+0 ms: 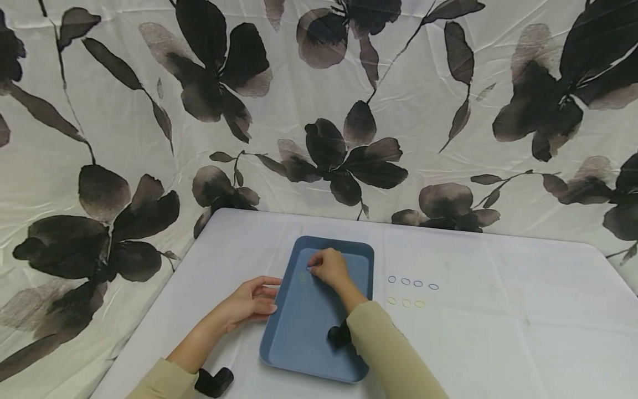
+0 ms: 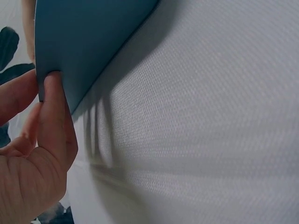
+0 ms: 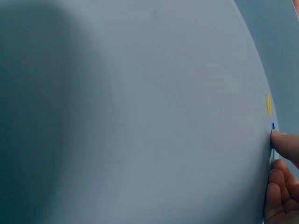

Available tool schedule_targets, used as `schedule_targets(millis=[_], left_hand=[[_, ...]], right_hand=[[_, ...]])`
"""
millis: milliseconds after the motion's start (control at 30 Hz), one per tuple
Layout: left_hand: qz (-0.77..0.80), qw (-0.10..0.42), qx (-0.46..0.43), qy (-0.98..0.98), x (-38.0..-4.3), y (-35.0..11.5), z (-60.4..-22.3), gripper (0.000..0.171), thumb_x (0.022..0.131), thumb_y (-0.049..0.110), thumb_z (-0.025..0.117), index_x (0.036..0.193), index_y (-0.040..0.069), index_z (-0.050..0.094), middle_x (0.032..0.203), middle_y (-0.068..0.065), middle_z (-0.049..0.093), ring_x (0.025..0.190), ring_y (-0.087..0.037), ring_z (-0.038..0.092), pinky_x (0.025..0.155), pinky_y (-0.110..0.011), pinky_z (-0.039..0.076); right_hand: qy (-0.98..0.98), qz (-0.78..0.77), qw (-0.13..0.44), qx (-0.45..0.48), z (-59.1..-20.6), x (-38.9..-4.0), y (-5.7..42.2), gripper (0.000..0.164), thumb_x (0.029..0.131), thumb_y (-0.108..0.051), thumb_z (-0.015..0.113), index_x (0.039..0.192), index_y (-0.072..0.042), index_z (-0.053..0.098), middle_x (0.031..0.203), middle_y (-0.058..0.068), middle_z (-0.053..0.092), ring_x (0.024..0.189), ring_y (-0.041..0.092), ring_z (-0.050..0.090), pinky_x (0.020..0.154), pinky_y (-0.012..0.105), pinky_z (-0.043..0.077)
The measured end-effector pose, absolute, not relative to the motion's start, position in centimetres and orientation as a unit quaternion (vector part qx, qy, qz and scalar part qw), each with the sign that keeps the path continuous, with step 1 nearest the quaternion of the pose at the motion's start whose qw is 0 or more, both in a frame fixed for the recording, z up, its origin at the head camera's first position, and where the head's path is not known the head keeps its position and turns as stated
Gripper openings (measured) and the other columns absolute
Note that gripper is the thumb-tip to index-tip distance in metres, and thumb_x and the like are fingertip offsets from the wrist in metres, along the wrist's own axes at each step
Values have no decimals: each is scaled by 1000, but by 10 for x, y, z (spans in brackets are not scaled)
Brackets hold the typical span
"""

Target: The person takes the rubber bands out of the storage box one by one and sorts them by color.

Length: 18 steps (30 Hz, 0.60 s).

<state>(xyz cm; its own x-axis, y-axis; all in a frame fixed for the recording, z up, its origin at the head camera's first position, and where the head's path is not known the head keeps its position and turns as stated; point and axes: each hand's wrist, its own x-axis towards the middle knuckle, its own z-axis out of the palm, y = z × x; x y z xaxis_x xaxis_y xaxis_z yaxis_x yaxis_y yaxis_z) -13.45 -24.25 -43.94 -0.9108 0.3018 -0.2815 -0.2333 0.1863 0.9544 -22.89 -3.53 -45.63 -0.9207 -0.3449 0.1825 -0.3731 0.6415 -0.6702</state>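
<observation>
A blue rectangular tray (image 1: pixel 319 343) lies on the white table. My right hand (image 1: pixel 330 267) is over its far left part, with thumb and fingers pinching a small blue rubber band (image 1: pixel 308 268) at the tray floor; the fingers hide part of it. Just nearer than it lies a yellow rubber band (image 1: pixel 302 277), also seen as a yellow loop (image 3: pixel 268 105) in the right wrist view. My left hand (image 1: pixel 251 299) touches the tray's left rim with fingers loosely extended. In the left wrist view its thumb (image 2: pixel 53 93) rests against the tray's outer wall.
Right of the tray lie a row of several blue rubber bands (image 1: pixel 418 284) and a nearer row of 3 yellow rubber bands (image 1: pixel 406 303). Black wrist devices (image 1: pixel 214 382) are on both wrists. A flowered cloth (image 1: pixel 319 94) hangs behind the table.
</observation>
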Motion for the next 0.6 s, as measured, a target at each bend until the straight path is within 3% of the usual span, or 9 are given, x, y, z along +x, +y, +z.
schedule_targets(millis=[200, 433, 600], left_hand=[[639, 209, 24, 740, -133, -241, -439, 61, 82, -6, 62, 136, -8, 34, 117, -23, 52, 90, -20, 60, 72, -33, 52], [639, 207, 23, 740, -132, -241, -441, 61, 82, -6, 62, 136, -8, 34, 116, -22, 51, 89, -19, 59, 72, -33, 52], [637, 200, 21, 744, -133, -241, -442, 59, 83, -6, 62, 136, -6, 36, 117, -22, 51, 87, -17, 57, 71, -32, 52]], right_hand=[[-909, 360, 23, 208, -456, -227, -35, 9, 79, -5, 71, 70, -3, 68, 65, 3, 61, 58, 12, 49, 55, 25, 40], [-911, 337, 20, 235, -458, -224, -36, 13, 83, -3, 66, 70, -2, 66, 64, 4, 60, 58, 12, 49, 58, 25, 42], [-896, 380, -16, 229, -456, -226, -33, 12, 86, -2, 63, 74, 0, 65, 68, 6, 60, 59, 12, 47, 56, 25, 41]])
